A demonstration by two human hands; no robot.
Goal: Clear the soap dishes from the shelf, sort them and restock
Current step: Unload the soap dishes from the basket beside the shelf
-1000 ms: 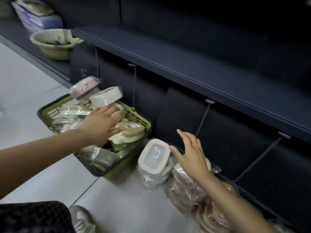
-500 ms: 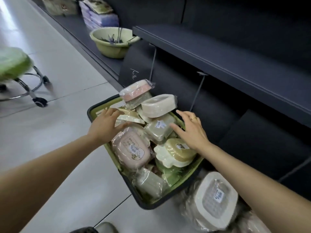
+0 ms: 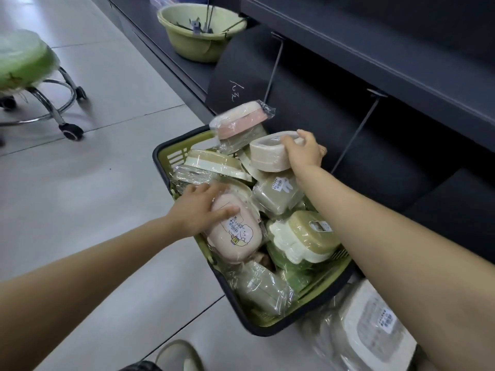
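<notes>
Fingers (image 3: 301,139) of my right hand (image 3: 305,151) curl round beige oval plastic soap dish (image 3: 269,153); left hand (image 3: 199,210) grips pink wrapped dish (image 3: 235,231). Heaped green basket (image 3: 302,319) may spill if jostled.

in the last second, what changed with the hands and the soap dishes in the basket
The right hand moved from the wrapped stacks on the floor up to the basket and now grips the beige round dish on top. The left hand slid nearer and now grips the pink cartoon dish. The basket, its pile and the green basin stayed put.
</notes>
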